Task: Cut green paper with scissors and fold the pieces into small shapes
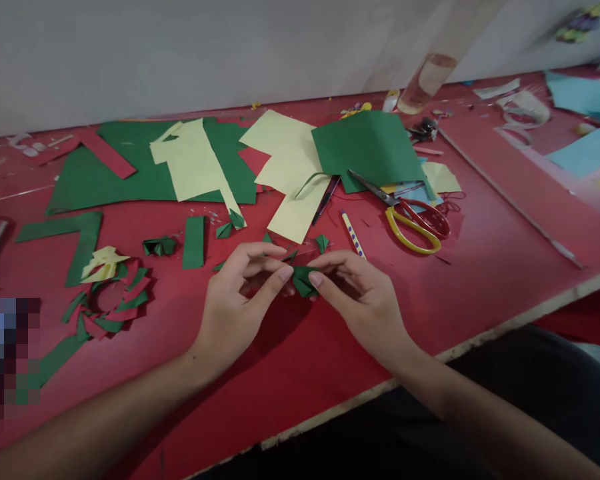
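Note:
A small folded green paper piece [304, 282] is pinched between my two hands, above the red table [300, 373]. My left hand [243, 290] has its thumb and fingers closed on the piece's left side. My right hand [363, 297] grips its right side between thumb and fingers. Just beyond my hands lie small folded green pieces [323, 243]. A pencil with purple dots [353, 233] rests behind my right hand. To the left, a red and green folded-paper wreath [105, 307] carries a pale yellow paper bow [105, 264].
Scissors with yellow and red handles [413, 223] lie beyond my right hand. Green sheets [367, 143] and cream cut sheets [193, 160] spread along the back. A glue bottle [427, 80] stands near the wall. The table's front edge [330, 417] runs close to me.

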A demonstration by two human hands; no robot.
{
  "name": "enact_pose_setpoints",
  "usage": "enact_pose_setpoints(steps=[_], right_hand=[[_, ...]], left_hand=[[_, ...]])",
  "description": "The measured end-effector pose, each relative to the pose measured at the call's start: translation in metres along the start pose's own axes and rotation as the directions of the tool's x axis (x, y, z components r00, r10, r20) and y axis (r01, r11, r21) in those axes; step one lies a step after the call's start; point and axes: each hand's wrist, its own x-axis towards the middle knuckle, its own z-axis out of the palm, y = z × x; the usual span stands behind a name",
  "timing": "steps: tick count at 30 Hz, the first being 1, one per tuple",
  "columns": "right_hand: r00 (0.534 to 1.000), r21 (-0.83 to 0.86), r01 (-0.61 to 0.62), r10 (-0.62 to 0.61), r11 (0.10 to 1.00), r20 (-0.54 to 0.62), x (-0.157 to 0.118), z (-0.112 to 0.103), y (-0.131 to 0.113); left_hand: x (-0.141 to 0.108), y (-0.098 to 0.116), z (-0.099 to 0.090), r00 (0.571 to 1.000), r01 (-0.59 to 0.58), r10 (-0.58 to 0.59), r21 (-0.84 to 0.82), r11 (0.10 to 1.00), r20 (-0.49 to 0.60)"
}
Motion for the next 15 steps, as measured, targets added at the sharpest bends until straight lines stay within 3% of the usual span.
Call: enact_pose_setpoints(steps=[9, 15], right_hand=[[1.000, 0.012, -0.003, 0.004, 1.000, -0.027, 0.0000, 0.0006, -0.0013], [0.996, -0.034, 0.087, -0.088, 0.996, -0.025, -0.0013, 0.0008, 0.0009]], left_hand=[[0.0014, -0.0015, 0.0008, 0.998, -0.009, 0.006, 0.051, 0.999, 0.058], [0.0029, 0.0013, -0.0001, 0.997, 0.017, -0.020, 0.044, 0.999, 0.078]])
